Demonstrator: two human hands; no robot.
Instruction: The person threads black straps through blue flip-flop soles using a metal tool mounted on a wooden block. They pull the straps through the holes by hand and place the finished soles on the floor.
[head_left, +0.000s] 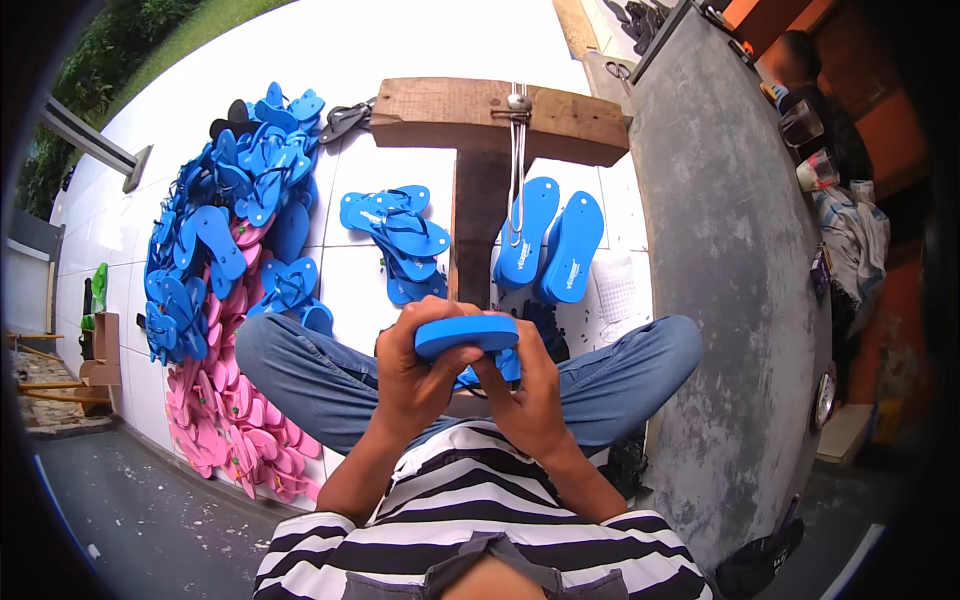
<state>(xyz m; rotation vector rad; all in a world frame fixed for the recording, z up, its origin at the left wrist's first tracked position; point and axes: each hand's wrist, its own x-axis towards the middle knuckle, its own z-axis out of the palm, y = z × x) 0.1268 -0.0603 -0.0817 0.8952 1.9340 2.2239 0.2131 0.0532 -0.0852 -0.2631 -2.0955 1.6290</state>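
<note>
Just in front of my chest I hold a blue flip-flop (466, 335) edge-on, its thick sole toward the top. My left hand (413, 360) wraps round its left end, with the thumb beneath. Closed on its right side is my right hand (527, 385), its thumb also under the sole. Blue strap material shows below, between the hands; its exact fit is partly hidden. Beyond my hands stands a T-shaped wooden block (430, 105), with a looped metal wire tool (517, 150) hanging over its crossbar. To its right lie stacked blue soles (573, 250) without straps.
Several strapped blue flip-flops (410, 235) lie left of the block. Farther left is a long heap of blue flip-flops (215, 245) and pink flip-flops (240, 425). A grey concrete ledge (730, 270) runs along the right, with another person (815, 90) beyond it.
</note>
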